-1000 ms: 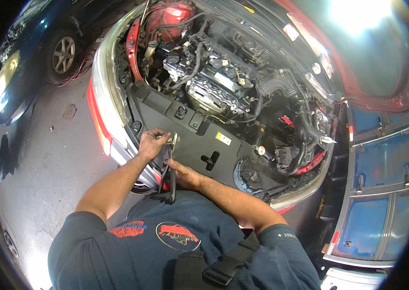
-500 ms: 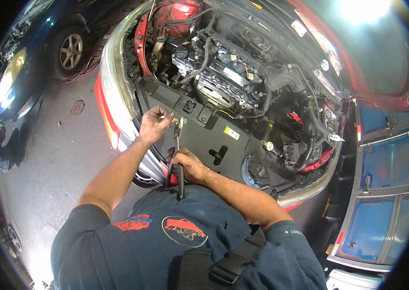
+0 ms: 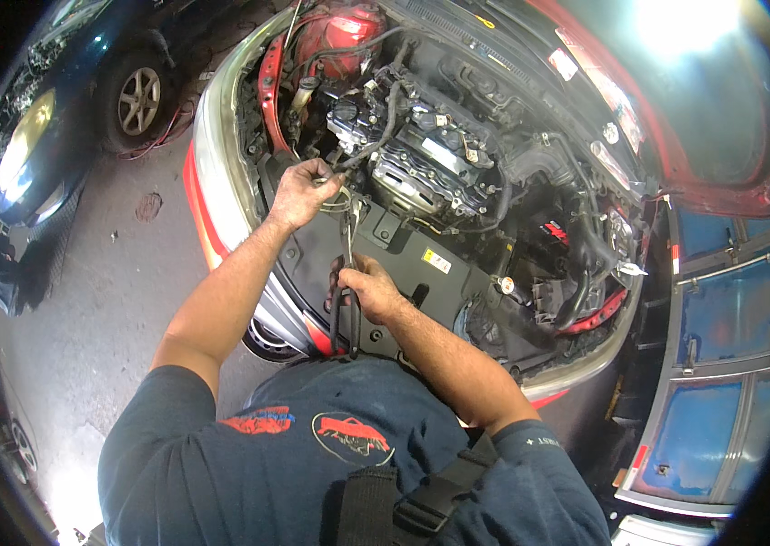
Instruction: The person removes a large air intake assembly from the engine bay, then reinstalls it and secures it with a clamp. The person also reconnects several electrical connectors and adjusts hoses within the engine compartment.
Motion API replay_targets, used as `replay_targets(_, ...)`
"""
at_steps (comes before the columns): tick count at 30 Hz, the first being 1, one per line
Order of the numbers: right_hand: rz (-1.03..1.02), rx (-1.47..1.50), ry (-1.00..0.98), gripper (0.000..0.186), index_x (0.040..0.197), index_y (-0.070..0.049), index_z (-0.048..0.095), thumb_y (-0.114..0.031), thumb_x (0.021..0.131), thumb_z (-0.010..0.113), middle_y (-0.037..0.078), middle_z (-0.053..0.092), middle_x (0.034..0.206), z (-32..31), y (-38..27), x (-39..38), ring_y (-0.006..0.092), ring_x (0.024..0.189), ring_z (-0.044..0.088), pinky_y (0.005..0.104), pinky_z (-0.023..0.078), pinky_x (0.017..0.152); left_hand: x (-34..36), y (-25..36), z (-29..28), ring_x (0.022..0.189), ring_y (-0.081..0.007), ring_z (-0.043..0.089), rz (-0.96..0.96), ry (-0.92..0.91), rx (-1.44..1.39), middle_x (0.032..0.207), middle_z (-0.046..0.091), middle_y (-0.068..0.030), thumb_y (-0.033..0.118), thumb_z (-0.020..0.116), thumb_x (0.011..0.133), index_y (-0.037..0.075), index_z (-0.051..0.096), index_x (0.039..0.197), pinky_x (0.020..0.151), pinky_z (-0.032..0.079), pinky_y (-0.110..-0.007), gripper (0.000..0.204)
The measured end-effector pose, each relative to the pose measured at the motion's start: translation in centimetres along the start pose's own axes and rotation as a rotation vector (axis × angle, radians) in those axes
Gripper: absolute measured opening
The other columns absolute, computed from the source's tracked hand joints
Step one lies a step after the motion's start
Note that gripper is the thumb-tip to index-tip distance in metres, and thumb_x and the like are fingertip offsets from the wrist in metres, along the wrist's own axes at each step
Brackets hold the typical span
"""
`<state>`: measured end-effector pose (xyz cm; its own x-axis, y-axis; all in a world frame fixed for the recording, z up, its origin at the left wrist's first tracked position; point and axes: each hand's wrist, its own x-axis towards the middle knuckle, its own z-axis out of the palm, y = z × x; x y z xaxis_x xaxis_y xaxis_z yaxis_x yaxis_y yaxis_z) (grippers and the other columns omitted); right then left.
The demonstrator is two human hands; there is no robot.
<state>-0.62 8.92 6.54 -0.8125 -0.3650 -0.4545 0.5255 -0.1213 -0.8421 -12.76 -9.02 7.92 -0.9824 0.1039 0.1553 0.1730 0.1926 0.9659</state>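
Note:
Over the front of an open engine bay, my right hand [image 3: 370, 289] is closed round a pair of long-nose pliers [image 3: 351, 244]. Their black handles point toward my body and their metal jaws point up at the engine. My left hand [image 3: 306, 193] pinches a thin, pale curved piece [image 3: 337, 202], looped like a band. The plier tips are right at that piece; whether they grip it I cannot tell. Beneath both hands lies the black plastic cover [image 3: 385, 264] along the front of the car. The engine [image 3: 430, 168] is just beyond my hands.
A crumpled blue-and-black bundle [image 3: 480, 323] rests on the cover at the right. The raised red hood [image 3: 703, 155] is at the upper right. Another dark car [image 3: 66, 100] stands at the left, with a crouching person [image 3: 1, 268] beside it. Blue panelled doors [image 3: 730, 309] line the right.
Both hands have moved slightly up toward the engine. The plier handles have spread apart, and the pale curved piece shows more plainly at my left fingers.

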Motion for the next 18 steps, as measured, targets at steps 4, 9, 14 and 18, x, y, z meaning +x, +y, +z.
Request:
replay_targets(4,-0.01,0.033,0.024,0.032,0.109,0.002,0.054,-0.007,0.078,0.058,0.012,0.059,0.09,-0.1,0.1,-0.8,0.0256,0.073,0.064,0.0409,0.06,0.072,0.2,-1.4,1.5,0.074,-0.0104,0.055,-0.004,0.031,-0.001,0.075,0.064,-0.0024,0.032,0.076,0.087,0.003,0.062,0.078,0.075,0.048,-0.03,0.033)
replay_targets(9,-0.067,-0.076,0.169,0.027,0.104,0.002,0.057,-0.009,0.079,0.059,0.011,0.062,0.088,-2.1,1.6,-0.8,0.0248,0.072,0.065,0.0361,0.056,0.069,-3.4,-1.6,5.0,0.109,-0.0263,0.063,-0.035,0.333,0.262,0.117,0.066,-0.0197,0.05,0.078,0.084,0.001,0.054,0.128,0.097,0.05,-0.039,0.071)
replay_targets(14,-0.156,-0.133,0.457,0.029,0.106,0.002,0.062,-0.015,0.082,0.062,0.01,0.067,0.086,-6.1,2.9,1.0,0.023,0.075,0.066,0.0359,0.054,0.07,-12.7,0.3,7.8,0.131,-0.032,0.051,-0.488,-0.752,-0.002,0.14,0.053,-0.0241,0.062,0.074,0.08,-0.001,0.039,0.149,0.109,0.041,-0.04,0.1)
replay_targets(18,-0.161,-0.04,0.553,0.037,0.111,0.003,0.062,-0.021,0.084,0.065,0.013,0.069,0.097,-7.0,3.3,0.2,0.0255,0.082,0.068,0.0387,0.055,0.074,-13.1,0.5,9.5,0.119,-0.031,0.06,-0.661,-0.775,0.123,0.128,0.064,-0.0211,0.048,0.074,0.079,0.001,0.053,0.138,0.103,0.045,-0.038,0.079)
